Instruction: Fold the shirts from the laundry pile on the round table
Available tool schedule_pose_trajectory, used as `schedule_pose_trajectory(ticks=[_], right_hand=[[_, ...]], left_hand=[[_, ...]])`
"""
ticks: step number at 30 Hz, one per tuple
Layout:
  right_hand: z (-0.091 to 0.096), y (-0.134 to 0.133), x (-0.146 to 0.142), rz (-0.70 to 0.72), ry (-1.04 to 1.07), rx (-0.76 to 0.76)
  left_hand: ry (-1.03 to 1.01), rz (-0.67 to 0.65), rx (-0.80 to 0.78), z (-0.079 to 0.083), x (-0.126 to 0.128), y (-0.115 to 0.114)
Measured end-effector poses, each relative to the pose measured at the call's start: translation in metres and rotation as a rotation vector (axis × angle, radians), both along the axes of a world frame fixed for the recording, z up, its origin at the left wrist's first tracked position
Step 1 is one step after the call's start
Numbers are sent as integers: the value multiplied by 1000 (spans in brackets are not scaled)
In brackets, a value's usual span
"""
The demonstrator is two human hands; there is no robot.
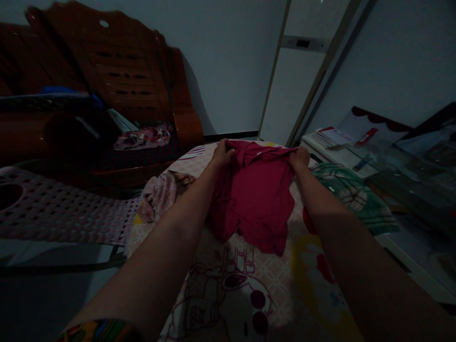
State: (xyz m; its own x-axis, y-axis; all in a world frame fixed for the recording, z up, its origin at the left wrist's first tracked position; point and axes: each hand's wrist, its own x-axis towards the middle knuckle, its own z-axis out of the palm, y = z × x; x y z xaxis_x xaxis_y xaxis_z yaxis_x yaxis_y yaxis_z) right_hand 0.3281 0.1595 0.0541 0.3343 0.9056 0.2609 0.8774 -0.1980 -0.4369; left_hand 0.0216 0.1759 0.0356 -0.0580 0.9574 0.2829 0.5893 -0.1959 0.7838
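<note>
Head view.
- Item: red shirt (256, 199), spread between both hands over the printed sheet (228, 285).
- Left hand (223, 153): fingers closed on the far left corner.
- Right hand (299, 158): closed on the far right corner.
- Lie: held edge, with a small pale tag, points away from the person. The long axis runs from the hands back toward the body, and the near end is rumpled.
- Beside: pink garment (162, 192) outside the left hand, green garment (351, 199) outside the right.
- Risk, as judged: an uneven pull or a slack pinch would let one corner drop and bunch the loose end.
</note>
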Motion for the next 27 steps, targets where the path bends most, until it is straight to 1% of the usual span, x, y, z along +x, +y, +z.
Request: schedule_pose_trajectory(ticks=[2, 3, 5, 7, 9, 12, 14, 16, 18, 20, 24, 27], right_hand=[[-4, -16, -7, -7, -45, -25], [-7, -27, -12, 12, -69, -40], [-13, -53, -21, 102, -114, -39], [-19, -82, -30, 198, -107, -54], [-23, -114, -35, 308, -56, -81], [-29, -162, -37, 487, 88, -103], [-33, -189, -35, 603, 167, -131], [-39, -210, -33, 693, 199, -149], [-46, -224, -31, 745, 176, -136], [-55, -232, -29, 763, 127, -106], [-72, -239, -27, 776, 41, -44], [-82, -241, -25, 804, -6, -20]], left_hand=[[82, -65, -16, -7, 2, -14], [120, -88, -34, -10, 2, -23], [196, -136, -54, -15, 1, -44], [269, -185, -56, -18, -2, -69], [343, -236, -78, -19, -6, -94], [414, -345, -134, -18, -14, -128], [421, -398, -145, -19, -20, -145], [440, -400, -149, -20, -25, -157], [465, -388, -142, -23, -30, -164], [470, -382, -125, -26, -33, -169], [461, -339, -97, -30, -33, -174], [461, -314, -96, -31, -30, -178]])
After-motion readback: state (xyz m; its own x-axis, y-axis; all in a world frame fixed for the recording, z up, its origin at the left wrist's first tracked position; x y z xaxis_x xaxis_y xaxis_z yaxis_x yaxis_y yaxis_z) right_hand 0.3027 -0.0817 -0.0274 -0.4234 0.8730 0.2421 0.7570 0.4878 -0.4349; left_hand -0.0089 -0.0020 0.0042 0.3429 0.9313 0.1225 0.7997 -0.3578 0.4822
